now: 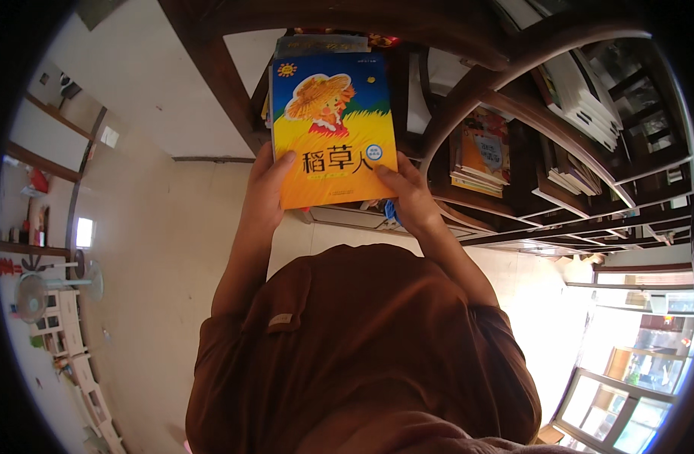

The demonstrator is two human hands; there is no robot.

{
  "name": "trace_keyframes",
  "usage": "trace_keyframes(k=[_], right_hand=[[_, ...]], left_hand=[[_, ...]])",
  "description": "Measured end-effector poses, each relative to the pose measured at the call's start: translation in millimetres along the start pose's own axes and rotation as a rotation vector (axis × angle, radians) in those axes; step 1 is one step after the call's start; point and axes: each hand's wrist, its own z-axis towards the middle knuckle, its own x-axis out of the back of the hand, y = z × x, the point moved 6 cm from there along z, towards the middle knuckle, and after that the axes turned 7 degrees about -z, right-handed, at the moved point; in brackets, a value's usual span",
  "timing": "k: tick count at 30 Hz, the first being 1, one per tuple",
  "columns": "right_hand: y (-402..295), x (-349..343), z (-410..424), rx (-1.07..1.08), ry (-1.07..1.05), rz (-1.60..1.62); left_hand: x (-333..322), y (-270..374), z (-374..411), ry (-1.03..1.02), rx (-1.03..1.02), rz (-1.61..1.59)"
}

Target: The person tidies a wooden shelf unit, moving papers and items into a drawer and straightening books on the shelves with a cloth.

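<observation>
Both my hands grip the lower corners of a children's paperback book [335,130], its blue and yellow cover showing a straw-hatted figure. My left hand [267,181] has its thumb on the left edge of the cover. On the opposite edge rests the thumb of my right hand [409,190]. Just above the book's top edge shows part of another book [324,44] with a greyish cover; whether I hold it too, I cannot tell. Behind the book stands a dark wooden shelf unit, partly hidden by it.
To the right, the dark wooden bookshelf [483,85] with curved dividers holds a stack of books [480,150], more books [574,170] and a row of thick volumes [585,96]. A standing fan [32,298] is at the far left. Glazed windows [631,397] are at lower right.
</observation>
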Motion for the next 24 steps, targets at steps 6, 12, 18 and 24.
trace_keyframes(k=[6, 12, 18, 24], right_hand=[[15.7, 4.5, -0.8, 0.021, -0.008, 0.026], [24.5, 19.3, -23.8, 0.075, -0.059, -0.268], [35.0, 42.6, -34.9, 0.262, -0.029, -0.382], [-19.8, 36.6, -48.6, 0.522, 0.107, -0.280]], left_hand=[[6.3, -21.0, -16.1, 0.002, -0.044, 0.077], [18.8, -44.5, -38.3, 0.013, -0.057, 0.288], [7.8, -56.5, -40.0, -0.197, -0.075, 0.366], [-43.7, -34.5, -35.6, -0.207, -0.299, 0.295]])
